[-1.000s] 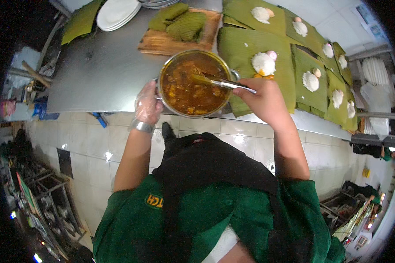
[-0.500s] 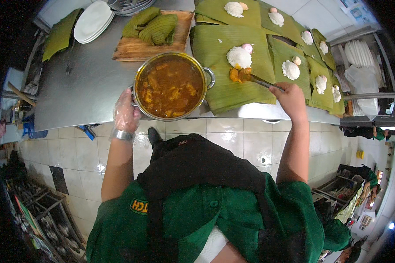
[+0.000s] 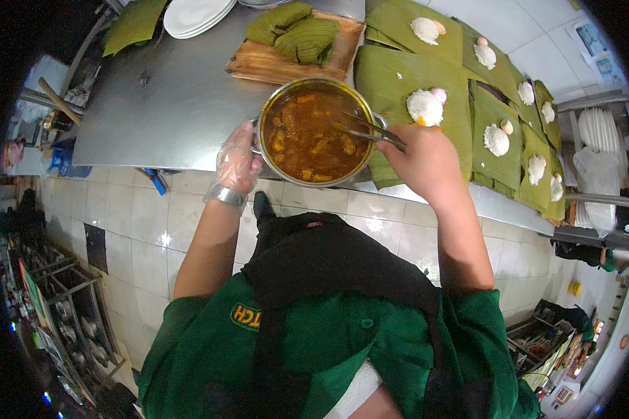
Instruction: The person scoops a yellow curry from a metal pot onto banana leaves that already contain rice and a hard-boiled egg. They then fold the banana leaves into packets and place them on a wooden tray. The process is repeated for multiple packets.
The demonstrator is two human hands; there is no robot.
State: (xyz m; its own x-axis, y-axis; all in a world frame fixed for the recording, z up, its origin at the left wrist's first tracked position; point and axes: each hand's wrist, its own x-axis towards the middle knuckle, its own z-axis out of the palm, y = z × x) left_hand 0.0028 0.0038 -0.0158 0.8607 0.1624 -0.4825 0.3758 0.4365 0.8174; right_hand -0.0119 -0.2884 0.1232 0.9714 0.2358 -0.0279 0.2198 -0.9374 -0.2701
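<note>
A round metal pot (image 3: 314, 184) of reddish-brown stew (image 3: 307, 136) with chunks in it is at the table's front edge. My left hand (image 3: 237, 160), in a clear plastic glove, is closed round the pot's left handle. Over the pot's right side, my right hand (image 3: 425, 159) is bare and grips metal tongs (image 3: 377, 135), their tips down in the stew. To the right lies a large banana leaf (image 3: 384, 80) with a rice mound (image 3: 424, 109) and a pinkish egg (image 3: 438, 96). My right hand hides the leaf's near part and most of the orange-brown food below the rice.
Behind the pot, folded leaf parcels (image 3: 306, 40) sit on a wooden board (image 3: 250, 64). White plates (image 3: 196, 17) and another leaf (image 3: 136, 29) are at the far left. Several more leaves with rice and eggs (image 3: 496, 140) spread rightward toward a rack of white plates (image 3: 597, 133).
My right hand has moved the tongs left, from the food beside the rice into the pot. My left hand stays at the handle. The whole view has shifted.
</note>
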